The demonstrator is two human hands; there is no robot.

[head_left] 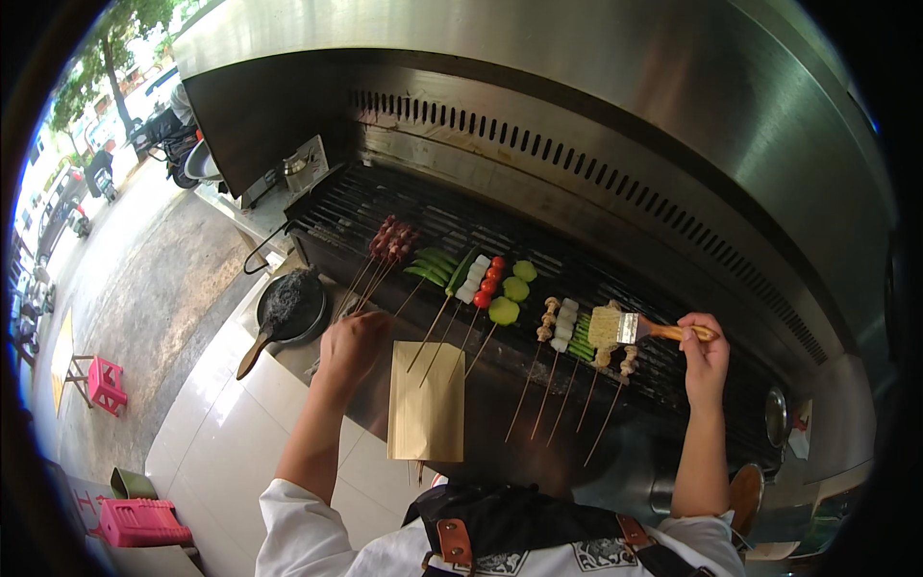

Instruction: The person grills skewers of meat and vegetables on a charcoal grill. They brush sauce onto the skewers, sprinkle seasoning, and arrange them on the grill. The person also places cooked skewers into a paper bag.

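My right hand (707, 351) grips the wooden handle of a wide basting brush (630, 328). Its pale bristles lie over the mushroom skewers (628, 363) at the right of the grill (327, 207). My left hand (354, 346) is closed beside the sticks of the meat skewers (390, 238); whatever its fingers hold is hidden. Rightward along the grill come green pepper skewers (435, 264), white cubes (471, 279), red tomatoes (489, 281) and green slices (516, 288). Past a gap are another mushroom skewer (547, 319), white pieces (565, 325) and green stalks (582, 338).
A flat paper bag (426, 409) hangs at the grill's front edge, with stick ends below it. A black pan (306, 322) with dark contents stands left of the grill. Above it curves a steel hood (577, 87). Pink stools (106, 385) stand on the floor at left.
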